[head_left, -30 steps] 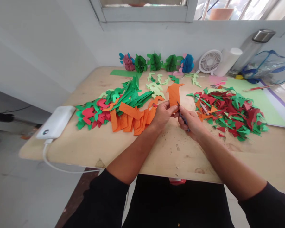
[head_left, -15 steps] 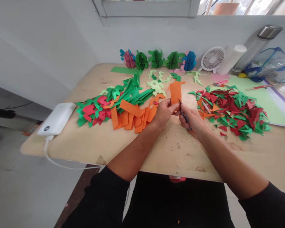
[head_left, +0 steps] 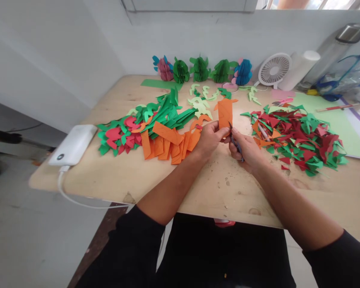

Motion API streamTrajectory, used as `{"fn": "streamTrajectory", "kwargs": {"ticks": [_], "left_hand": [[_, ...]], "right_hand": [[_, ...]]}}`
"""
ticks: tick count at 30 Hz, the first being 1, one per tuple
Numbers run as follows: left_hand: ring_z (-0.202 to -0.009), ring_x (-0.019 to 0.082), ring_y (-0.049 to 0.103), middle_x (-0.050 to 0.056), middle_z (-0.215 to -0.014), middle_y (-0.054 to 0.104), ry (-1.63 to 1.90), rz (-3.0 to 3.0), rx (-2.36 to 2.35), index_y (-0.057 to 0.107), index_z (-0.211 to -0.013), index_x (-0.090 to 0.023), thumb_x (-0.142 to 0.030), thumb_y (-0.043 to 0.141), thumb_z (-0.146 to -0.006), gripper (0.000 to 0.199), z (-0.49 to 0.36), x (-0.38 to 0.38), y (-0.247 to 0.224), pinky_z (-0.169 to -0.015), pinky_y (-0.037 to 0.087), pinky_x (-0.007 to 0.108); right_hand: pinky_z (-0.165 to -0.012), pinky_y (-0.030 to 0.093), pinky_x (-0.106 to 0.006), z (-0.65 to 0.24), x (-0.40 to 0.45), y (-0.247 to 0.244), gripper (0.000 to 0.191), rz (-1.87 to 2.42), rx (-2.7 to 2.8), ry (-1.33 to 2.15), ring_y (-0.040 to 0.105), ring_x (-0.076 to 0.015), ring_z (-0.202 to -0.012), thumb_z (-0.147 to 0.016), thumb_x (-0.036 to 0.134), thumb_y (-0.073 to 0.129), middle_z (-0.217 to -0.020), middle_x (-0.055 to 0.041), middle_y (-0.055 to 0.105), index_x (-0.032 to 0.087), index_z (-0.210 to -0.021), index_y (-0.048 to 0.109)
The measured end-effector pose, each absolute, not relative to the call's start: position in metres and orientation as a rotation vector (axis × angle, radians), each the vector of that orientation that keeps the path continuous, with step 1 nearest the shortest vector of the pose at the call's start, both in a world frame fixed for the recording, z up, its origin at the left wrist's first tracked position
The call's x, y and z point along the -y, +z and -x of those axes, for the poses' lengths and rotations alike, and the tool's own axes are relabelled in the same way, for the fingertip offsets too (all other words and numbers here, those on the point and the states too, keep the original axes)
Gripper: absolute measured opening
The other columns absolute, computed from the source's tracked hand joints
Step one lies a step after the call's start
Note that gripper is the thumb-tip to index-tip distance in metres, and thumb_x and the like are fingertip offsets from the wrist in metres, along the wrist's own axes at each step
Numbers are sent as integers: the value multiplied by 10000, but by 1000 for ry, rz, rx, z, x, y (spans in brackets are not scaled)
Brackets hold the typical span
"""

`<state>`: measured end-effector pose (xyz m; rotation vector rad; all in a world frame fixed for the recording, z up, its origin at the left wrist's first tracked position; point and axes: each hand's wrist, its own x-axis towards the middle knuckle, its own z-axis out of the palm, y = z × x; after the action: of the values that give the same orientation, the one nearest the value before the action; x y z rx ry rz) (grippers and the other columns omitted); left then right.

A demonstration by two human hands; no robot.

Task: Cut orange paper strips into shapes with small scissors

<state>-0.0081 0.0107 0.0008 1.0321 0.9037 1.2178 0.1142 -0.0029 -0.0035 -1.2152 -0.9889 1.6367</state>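
Between the fingers of my left hand (head_left: 211,138) is an upright strip of orange paper (head_left: 225,114), with faint lines on it. My right hand (head_left: 246,150) grips a small pair of scissors (head_left: 237,145), whose dark blades meet the strip's lower right edge. Left of my hands lie folded orange paper pieces (head_left: 168,140), overlapping one another. Behind them are green paper strips (head_left: 168,112) and red cut shapes (head_left: 113,136). Pale green cut shapes (head_left: 199,106) lie just beyond my left hand.
A heap of red, green and orange scraps (head_left: 306,140) lies on the right. Honeycomb paper figures (head_left: 200,70) line the wall, beside a small white fan (head_left: 275,70) and a bottle (head_left: 333,56). A white power bank (head_left: 73,145) with a cable sits at the left edge.
The camera view has tilted slightly down, so the table sits a little higher in the picture. My hands, the orange strip and the scissors keep nearly the same pose.
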Motion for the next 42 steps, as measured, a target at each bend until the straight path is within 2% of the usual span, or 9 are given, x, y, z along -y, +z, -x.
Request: {"fn": "streamTrajectory", "kwargs": {"ticks": [42], "left_hand": [[-518, 71, 471, -25, -595, 521, 1220, -1020, -914, 549, -681, -156, -194, 581, -735, 73, 8, -12, -2, -580, 413, 238]], "right_hand": [[-303, 126, -185, -114, 3, -4, 468, 1191, 996, 1638, 244, -33, -345, -716, 626, 680, -442, 69, 387, 173, -660, 577]]}}
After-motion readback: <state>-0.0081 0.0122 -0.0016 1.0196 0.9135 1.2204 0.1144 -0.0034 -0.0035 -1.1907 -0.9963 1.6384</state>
